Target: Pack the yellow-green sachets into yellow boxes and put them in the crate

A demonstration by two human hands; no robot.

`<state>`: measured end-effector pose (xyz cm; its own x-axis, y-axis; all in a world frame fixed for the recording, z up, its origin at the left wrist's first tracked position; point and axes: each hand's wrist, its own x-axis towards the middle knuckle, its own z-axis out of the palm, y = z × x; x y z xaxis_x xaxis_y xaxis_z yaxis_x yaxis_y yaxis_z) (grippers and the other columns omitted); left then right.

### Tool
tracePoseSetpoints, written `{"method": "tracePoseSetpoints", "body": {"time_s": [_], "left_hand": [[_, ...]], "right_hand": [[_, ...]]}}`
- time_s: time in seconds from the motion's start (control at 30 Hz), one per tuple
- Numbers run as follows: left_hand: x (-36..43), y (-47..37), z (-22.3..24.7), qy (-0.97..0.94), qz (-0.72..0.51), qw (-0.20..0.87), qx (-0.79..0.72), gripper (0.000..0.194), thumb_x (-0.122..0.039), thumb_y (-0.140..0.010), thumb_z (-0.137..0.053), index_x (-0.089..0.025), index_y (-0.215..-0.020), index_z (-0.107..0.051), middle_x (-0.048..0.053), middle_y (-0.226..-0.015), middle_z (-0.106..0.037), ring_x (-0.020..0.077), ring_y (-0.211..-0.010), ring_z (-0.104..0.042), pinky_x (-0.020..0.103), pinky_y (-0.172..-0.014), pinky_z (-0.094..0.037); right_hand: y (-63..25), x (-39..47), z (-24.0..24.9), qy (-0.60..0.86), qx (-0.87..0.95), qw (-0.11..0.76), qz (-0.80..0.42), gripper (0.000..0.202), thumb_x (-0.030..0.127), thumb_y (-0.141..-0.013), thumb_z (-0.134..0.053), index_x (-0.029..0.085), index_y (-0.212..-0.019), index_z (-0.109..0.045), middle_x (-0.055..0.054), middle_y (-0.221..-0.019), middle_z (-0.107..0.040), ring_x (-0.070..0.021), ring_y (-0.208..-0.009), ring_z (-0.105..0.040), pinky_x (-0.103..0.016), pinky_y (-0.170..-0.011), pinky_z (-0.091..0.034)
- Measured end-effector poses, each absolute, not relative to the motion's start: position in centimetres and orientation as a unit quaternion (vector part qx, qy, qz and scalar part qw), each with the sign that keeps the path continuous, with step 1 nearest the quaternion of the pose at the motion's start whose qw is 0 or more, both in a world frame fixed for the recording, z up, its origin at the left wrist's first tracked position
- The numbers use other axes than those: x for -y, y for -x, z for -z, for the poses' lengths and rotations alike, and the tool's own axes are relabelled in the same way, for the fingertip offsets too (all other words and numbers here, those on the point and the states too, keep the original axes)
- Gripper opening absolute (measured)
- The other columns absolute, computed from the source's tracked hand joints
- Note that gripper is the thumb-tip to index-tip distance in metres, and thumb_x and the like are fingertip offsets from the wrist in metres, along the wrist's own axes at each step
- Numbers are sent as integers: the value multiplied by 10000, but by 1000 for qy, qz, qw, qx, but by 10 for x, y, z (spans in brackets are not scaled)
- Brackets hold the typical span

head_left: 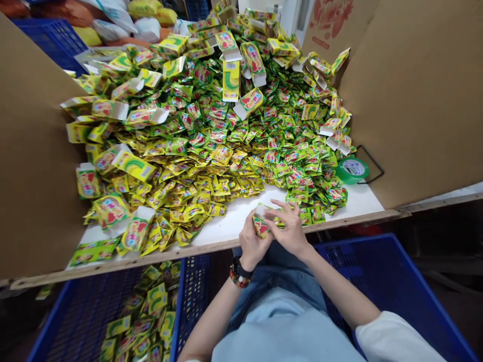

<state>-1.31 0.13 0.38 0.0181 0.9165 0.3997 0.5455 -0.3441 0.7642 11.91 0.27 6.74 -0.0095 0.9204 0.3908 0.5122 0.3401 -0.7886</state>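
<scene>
At the front edge of the white tabletop, my left hand (253, 241) grips a small open box (260, 227) with a red fruit print and a raised white flap. My right hand (289, 226) is at the box's right side, its fingers spread and slightly blurred near the opening; part of a green packet seems to show by them, but I cannot make out whether it is held. Behind my hands rises a big heap of small candy packets, yellow ones (196, 193) on the left and green ones (298, 173) on the right. Open boxes (134, 166) lie on the heap.
Cardboard walls (422, 100) flank the white table (215, 229). Green tape (352, 170) lies at the right beside a black wire frame. Below are a blue crate (81, 306) with filled boxes (141, 337) and another blue crate (392, 281). Bags (147, 29) are stacked behind.
</scene>
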Motion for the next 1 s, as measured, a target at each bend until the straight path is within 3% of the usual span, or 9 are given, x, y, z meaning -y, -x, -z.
{"method": "tracePoseSetpoints", "body": {"time_s": [0.07,0.13,0.23,0.3,0.43,0.5,0.63,0.87,1.0], "left_hand": [[1,12,-2,-677,-464,201,-535,710,-342,-784,-671,-204,-1387,-323,154,-1240,-598,259,-1014,-665,388,-831,-563],[4,11,3,-692,-481,181,-507,702,-340,-788,-675,-209,-1374,-310,139,-1201,-612,229,-935,-679,357,-762,-570],[5,8,10,-731,-499,134,-445,584,-309,-805,-659,-226,-1295,-353,126,-1180,-610,226,-965,-669,351,-756,-566],[6,7,11,-743,-497,123,-431,557,-310,-816,-636,-228,-1285,-347,145,-1231,-580,246,-1031,-652,369,-782,-565],[6,10,6,-737,-467,160,-462,742,-373,-817,-591,-162,-1413,-201,219,-1346,-479,286,-1137,-606,411,-845,-558],[7,11,3,-732,-445,187,-482,701,-356,-823,-562,-143,-1407,-238,207,-1290,-510,279,-1100,-616,399,-834,-559],[6,10,-1,-724,-436,192,-499,564,-315,-833,-530,-146,-1338,-345,152,-1130,-568,253,-999,-630,369,-775,-564],[4,8,-3,-718,-461,174,-492,584,-354,-818,-579,-144,-1322,-371,148,-1148,-556,267,-1057,-594,389,-825,-558],[6,9,1,-713,-463,183,-495,557,-319,-872,-495,-150,-1374,-326,169,-1184,-560,260,-1024,-616,372,-779,-563]], "right_hand": [[-119,-1,-64,551,594,525,-259,293,271,-821,-650,271,-1114,-662,-53,-1068,-724,-268,-1204,-557,-501,-1105,-266],[-117,-2,-58,545,514,543,-380,459,299,-790,-666,259,-1241,-597,-61,-1122,-701,-251,-1157,-590,-439,-1034,-403],[-111,-5,-48,477,414,488,-603,519,354,-762,-667,215,-1257,-604,-61,-1030,-733,-252,-995,-674,-403,-899,-527],[-110,-6,-45,434,407,463,-656,494,386,-774,-663,199,-1231,-639,-71,-1058,-739,-267,-1007,-682,-428,-930,-526],[-113,-2,-48,408,573,455,-547,423,417,-883,-580,233,-1258,-644,-70,-1277,-661,-268,-1229,-583,-463,-1102,-397],[-114,1,-49,400,650,444,-469,436,423,-894,-578,241,-1287,-624,-74,-1299,-648,-267,-1246,-574,-457,-1099,-410],[-113,2,-47,424,673,447,-410,404,391,-936,-520,247,-1302,-611,-72,-1270,-666,-262,-1208,-609,-438,-1051,-473],[-116,-5,-47,461,636,414,-460,420,425,-970,-447,221,-1297,-613,-61,-1216,-699,-260,-1156,-640,-440,-1016,-495],[-115,3,-53,468,745,345,-326,501,424,-981,-412,185,-1414,-490,-128,-1162,-709,-267,-1008,-687,-413,-894,-550]]}}
